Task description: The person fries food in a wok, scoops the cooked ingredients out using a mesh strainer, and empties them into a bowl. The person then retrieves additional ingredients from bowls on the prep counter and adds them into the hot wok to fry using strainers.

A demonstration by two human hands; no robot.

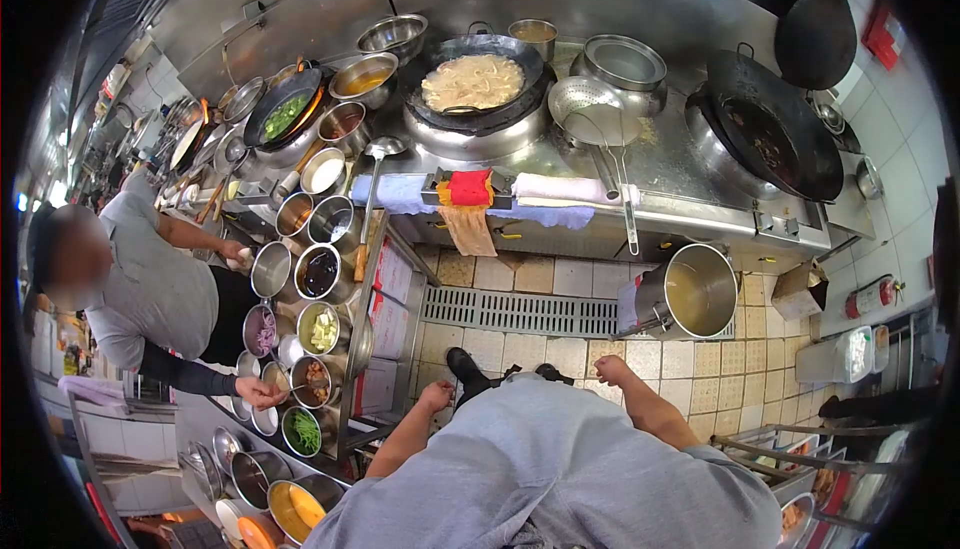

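My left hand (437, 396) hangs beside my body with the fingers curled in, and nothing shows in it. On the other side, my right hand (611, 369) hangs over the tiled floor, its fingers also curled and nothing visible in them. Nearest to my right hand is a large steel stockpot (703, 294) with yellowish liquid, standing on the floor. Ahead, a wok (440, 59) holds pale, foamy food (472, 83) on the stove. A perforated strainer (586, 109) and a wire skimmer (627, 184) rest to its right.
At left, a co-worker (150, 279) reaches over steel ingredient pots, holding a spoon in one. A ladle (380, 149) lies along the rack (372, 249). A dark wok (770, 139) sits at right. A floor drain (520, 311) runs ahead of my feet. Shelving (800, 459) stands behind right.
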